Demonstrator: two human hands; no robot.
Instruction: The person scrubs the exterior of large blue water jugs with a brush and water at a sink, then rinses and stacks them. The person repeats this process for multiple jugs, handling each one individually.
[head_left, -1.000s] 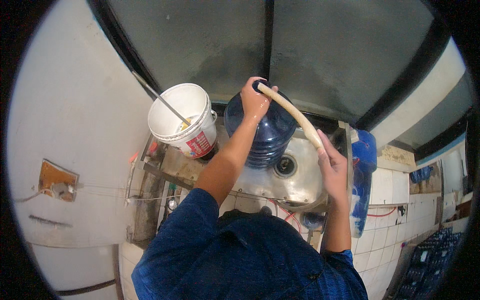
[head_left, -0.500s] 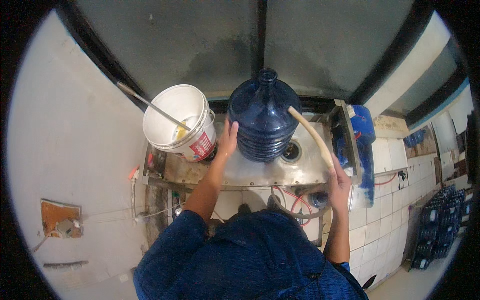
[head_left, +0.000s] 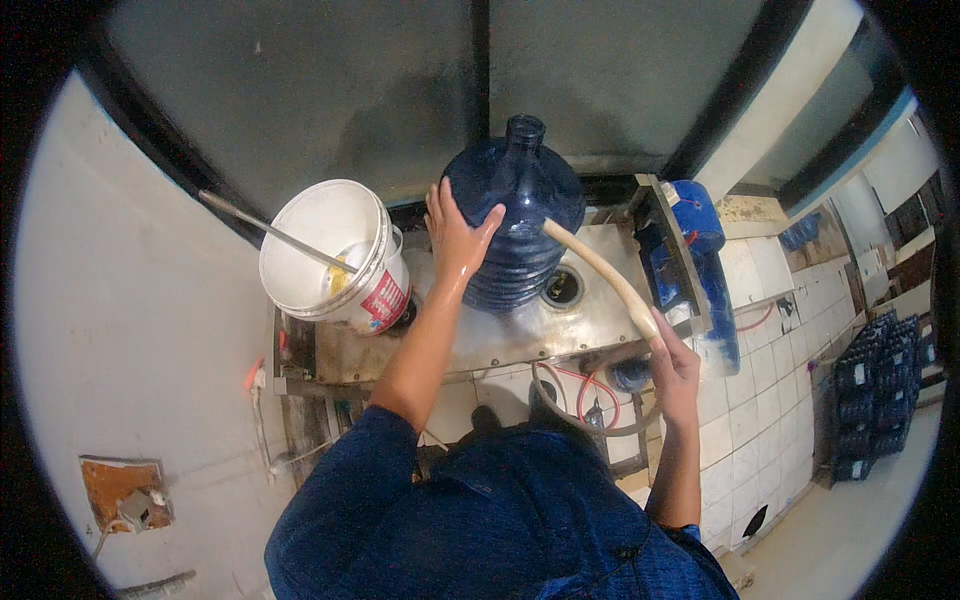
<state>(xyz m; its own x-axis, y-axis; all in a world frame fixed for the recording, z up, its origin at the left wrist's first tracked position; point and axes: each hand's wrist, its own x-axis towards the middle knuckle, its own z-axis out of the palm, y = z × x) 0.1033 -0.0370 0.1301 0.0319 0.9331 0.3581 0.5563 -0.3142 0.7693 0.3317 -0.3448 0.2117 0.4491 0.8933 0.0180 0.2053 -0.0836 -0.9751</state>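
A large dark-blue water jug (head_left: 515, 250) with ribbed sides and an uncapped neck stands on a metal counter (head_left: 450, 350). Against its upper left side lies my left hand (head_left: 462, 235), wet, with thumb and fingers spread. My right hand (head_left: 675, 375), right of the jug and nearer to me, is closed round a pale, flexible hose (head_left: 610, 275). The hose's free end points at the jug's right shoulder; whether they touch I cannot tell. Behind my right hand the hose loops down below the counter.
Left of the jug sits a white bucket (head_left: 385, 275) with a long metal-handled tool (head_left: 280, 232) leaning in it. A round opening (head_left: 563, 287) is in the counter beside the jug. Dark glass panes (head_left: 640, 80) rise behind. Stacked jugs (head_left: 870, 400) stand far right.
My left hand has slid up the jug's side and spread its fingers over its upper left. The right hand keeps hold of the hose. The whole view has shifted slightly.
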